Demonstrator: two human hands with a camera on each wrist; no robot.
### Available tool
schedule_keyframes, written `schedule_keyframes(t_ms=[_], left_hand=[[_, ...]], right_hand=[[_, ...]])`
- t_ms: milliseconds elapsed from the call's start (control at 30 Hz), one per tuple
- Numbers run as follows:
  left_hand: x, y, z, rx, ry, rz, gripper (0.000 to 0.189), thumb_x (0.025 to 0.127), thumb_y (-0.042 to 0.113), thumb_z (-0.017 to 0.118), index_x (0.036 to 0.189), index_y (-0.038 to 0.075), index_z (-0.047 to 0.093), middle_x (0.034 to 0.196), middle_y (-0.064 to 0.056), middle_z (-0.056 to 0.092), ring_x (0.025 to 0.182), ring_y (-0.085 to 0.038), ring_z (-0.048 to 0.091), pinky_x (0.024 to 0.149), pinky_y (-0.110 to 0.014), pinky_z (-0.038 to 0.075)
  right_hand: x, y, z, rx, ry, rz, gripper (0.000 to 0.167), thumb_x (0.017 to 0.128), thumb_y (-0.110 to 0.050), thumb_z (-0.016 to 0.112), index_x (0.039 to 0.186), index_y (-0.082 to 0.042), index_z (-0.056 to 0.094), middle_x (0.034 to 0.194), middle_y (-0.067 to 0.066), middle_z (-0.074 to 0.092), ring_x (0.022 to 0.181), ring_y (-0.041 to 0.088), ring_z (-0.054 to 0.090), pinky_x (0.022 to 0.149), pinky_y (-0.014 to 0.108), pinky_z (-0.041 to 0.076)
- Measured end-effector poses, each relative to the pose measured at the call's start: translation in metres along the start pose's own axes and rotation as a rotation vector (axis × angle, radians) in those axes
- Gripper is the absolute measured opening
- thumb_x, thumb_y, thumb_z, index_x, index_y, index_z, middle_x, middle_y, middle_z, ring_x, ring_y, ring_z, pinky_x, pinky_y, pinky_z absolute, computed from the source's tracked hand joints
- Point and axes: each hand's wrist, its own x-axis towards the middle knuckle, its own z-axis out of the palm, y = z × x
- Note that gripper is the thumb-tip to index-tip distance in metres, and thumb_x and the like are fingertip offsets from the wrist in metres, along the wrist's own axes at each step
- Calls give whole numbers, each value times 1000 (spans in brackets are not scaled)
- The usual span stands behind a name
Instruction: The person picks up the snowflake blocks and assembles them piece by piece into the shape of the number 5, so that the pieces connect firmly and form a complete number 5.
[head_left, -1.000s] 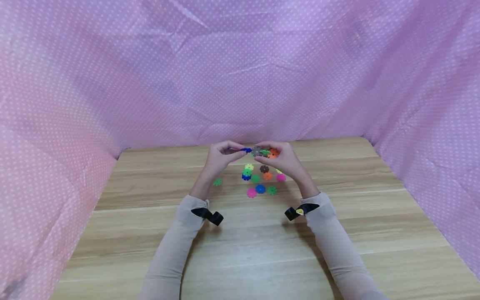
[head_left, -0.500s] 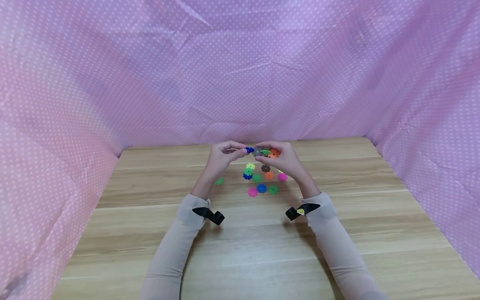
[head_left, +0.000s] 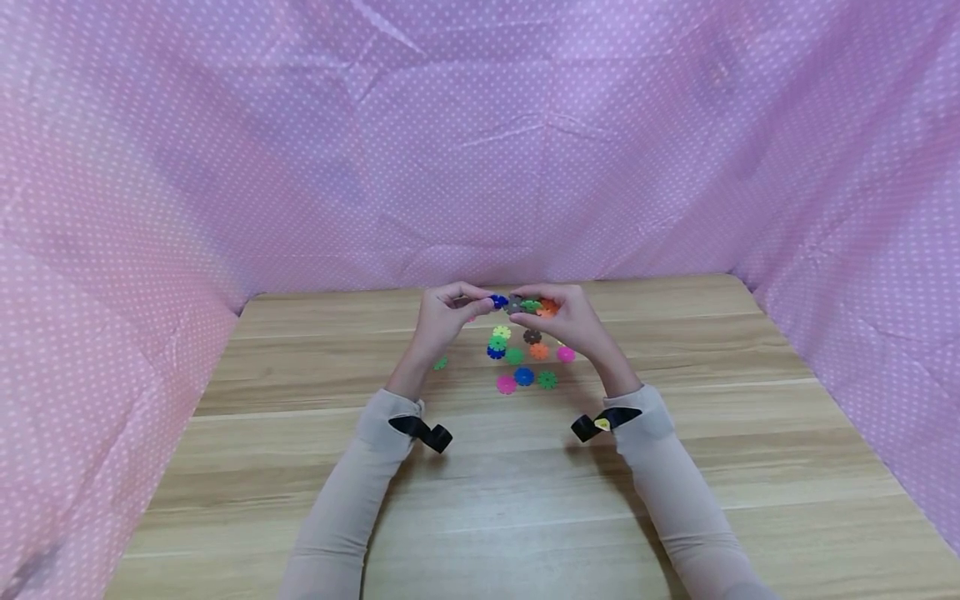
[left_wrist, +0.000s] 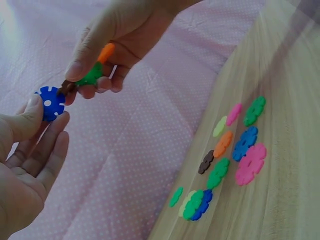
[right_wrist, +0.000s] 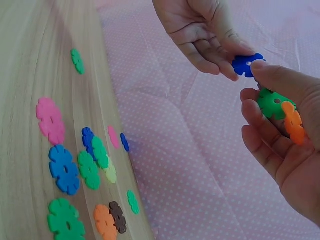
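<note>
My left hand (head_left: 442, 318) pinches a dark blue flower-shaped snap disc (left_wrist: 50, 103) between thumb and fingers. Held in my right hand (head_left: 566, 318) is a short joined chain of discs: a brown disc (left_wrist: 66, 88), a green disc (right_wrist: 272, 103) and an orange disc (right_wrist: 293, 123). The blue disc's edge meets the brown one's; whether their slots are locked together I cannot tell. In the right wrist view the right thumb hides most of the brown disc. Both hands are raised above the far part of the wooden table (head_left: 480, 517).
Loose discs lie on the table below the hands, among them a pink disc (head_left: 507, 385), a blue disc (head_left: 524, 377), a green disc (head_left: 547, 380) and an orange disc (head_left: 538, 352). A green disc (head_left: 440, 363) lies apart at left. Pink dotted cloth (head_left: 480, 150) hangs behind the table.
The blue disc has come slightly right, closer to the brown disc, and its face has tilted a little. The right hand has hardly moved.
</note>
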Motion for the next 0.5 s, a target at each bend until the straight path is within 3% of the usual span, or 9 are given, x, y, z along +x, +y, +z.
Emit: schedule_keyframes(t_ms=[133, 500], left_hand=[[0, 0, 2, -3, 3, 40, 15, 88, 1, 77, 99, -9, 73, 92, 2, 79, 84, -8, 74, 83, -27, 62], [-3, 5, 0, 40, -19, 20, 14, 87, 4, 80, 97, -4, 76, 95, -10, 79, 84, -11, 74, 82, -27, 62]], right_hand=[[-1, -2, -1, -13, 6, -8, 32, 88, -12, 81, 119, -4, 74, 110, 17, 74, 70, 19, 63, 59, 19, 54], [-3, -7, -2, 13, -29, -27, 31, 89, -13, 80, 118, -3, 74, 103, 17, 75, 68, 12, 66, 58, 23, 57]])
